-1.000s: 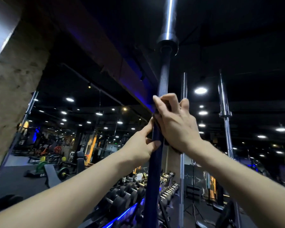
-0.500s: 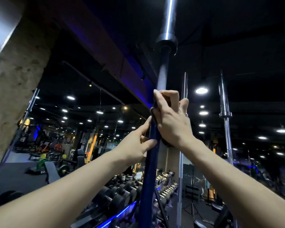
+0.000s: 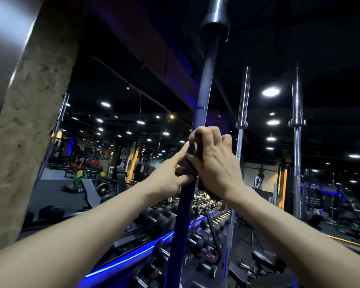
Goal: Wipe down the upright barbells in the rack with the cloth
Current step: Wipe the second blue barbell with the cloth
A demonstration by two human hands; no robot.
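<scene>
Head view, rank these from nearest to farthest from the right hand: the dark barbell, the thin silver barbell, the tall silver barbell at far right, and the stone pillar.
1. Dark barbell: in the right hand, whose fingers curl round it.
2. Thin silver barbell: just right of the hand, behind it.
3. Tall silver barbell: farther right.
4. Stone pillar: far left edge.

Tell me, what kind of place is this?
A gym, almost certainly: upright barbells stand in a row, dumbbells line a long rack below, and weight benches sit on the floor beyond.
</scene>
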